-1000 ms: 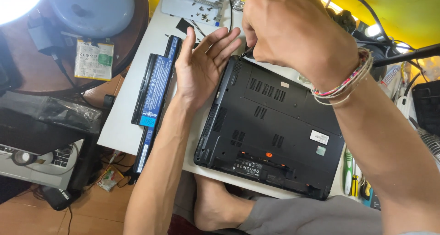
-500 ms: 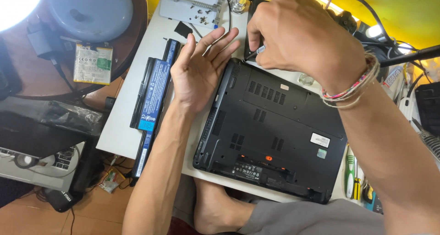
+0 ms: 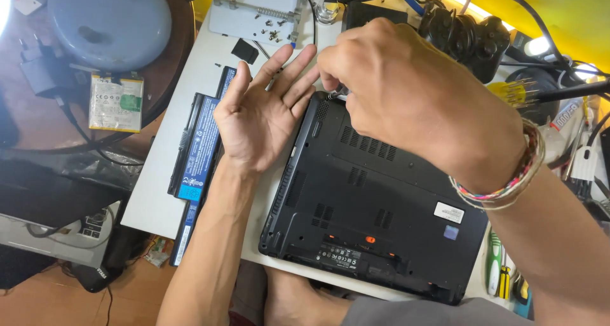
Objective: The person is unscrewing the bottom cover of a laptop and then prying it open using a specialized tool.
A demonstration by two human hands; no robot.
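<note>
A black laptop (image 3: 381,199) lies upside down on a white table (image 3: 152,199). My right hand (image 3: 419,103), with a braided wristband, is closed on a small metal screwdriver (image 3: 337,91) whose tip is at the laptop's far left corner. My left hand (image 3: 260,116) lies palm up with its fingers spread beside the laptop's left edge. It holds nothing that I can see. It rests partly over a long black laptop battery (image 3: 200,145) with a blue label.
A white metal plate (image 3: 254,11) with loose screws lies at the table's far end, a black game controller (image 3: 464,37) to its right. A round grey-blue object (image 3: 108,24) and a flat phone battery (image 3: 115,102) sit left. Screwdrivers (image 3: 495,269) lie right of the laptop.
My right hand stays at the laptop's corner with small shifts of the fingers. My left palm remains open beside it. The view has shifted slightly.
</note>
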